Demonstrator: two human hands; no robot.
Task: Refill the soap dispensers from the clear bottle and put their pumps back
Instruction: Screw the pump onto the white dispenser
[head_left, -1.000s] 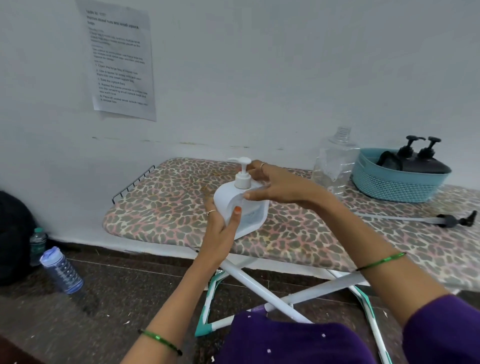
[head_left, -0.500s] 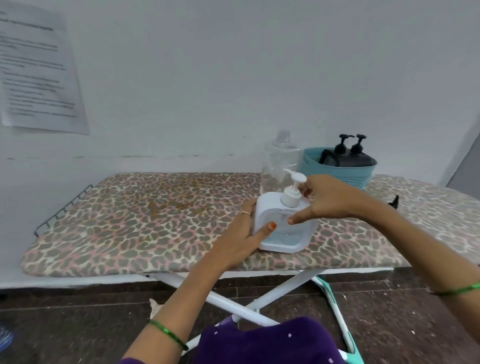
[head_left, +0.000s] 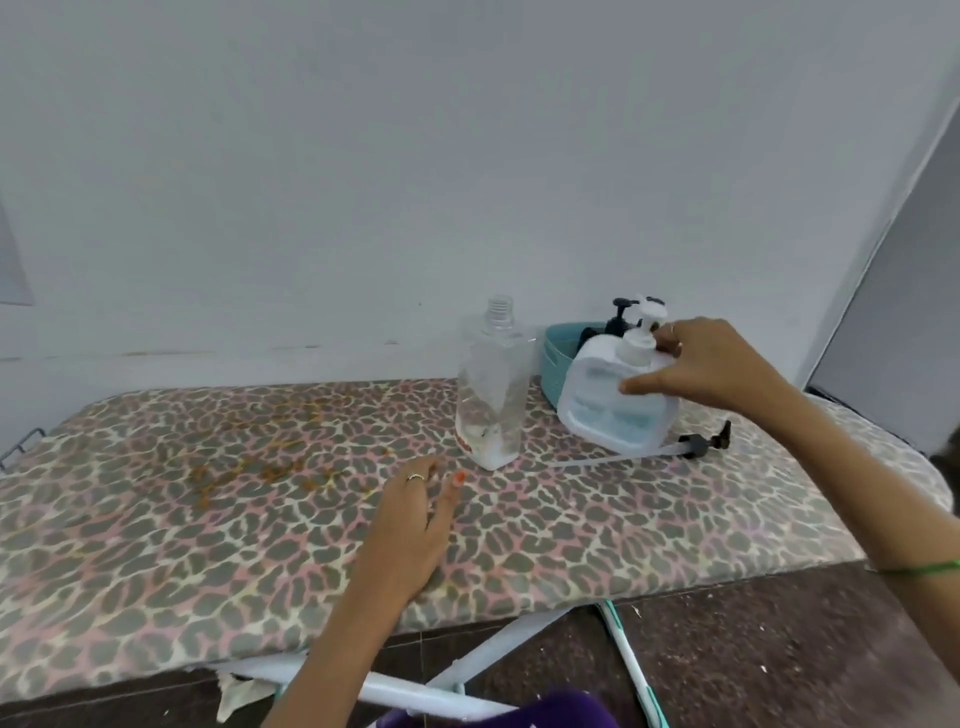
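Observation:
A white soap dispenser (head_left: 602, 400) with its white pump (head_left: 641, 338) fitted hangs tilted just above the ironing board (head_left: 260, 519), in front of the teal basket (head_left: 558, 364). My right hand (head_left: 701, 364) is shut on its top and shoulder. The clear bottle (head_left: 493, 395), uncapped and nearly empty, stands upright to the dispenser's left. My left hand (head_left: 415, 525) rests open on the board cover, holding nothing, a short way in front of the clear bottle. A black pump with a long tube (head_left: 696, 447) lies on the board under the dispenser.
The basket holds a black pump dispenser (head_left: 618, 317), mostly hidden by the white one. The white wall runs close behind the board. The board's rounded end is at right, its wire rack (head_left: 21, 441) at far left. White and teal legs (head_left: 519, 654) show below.
My left hand let go of the white dispenser and dropped to the board. My right hand carried the dispenser right and back, past the clear bottle, toward the basket. My view swung right.

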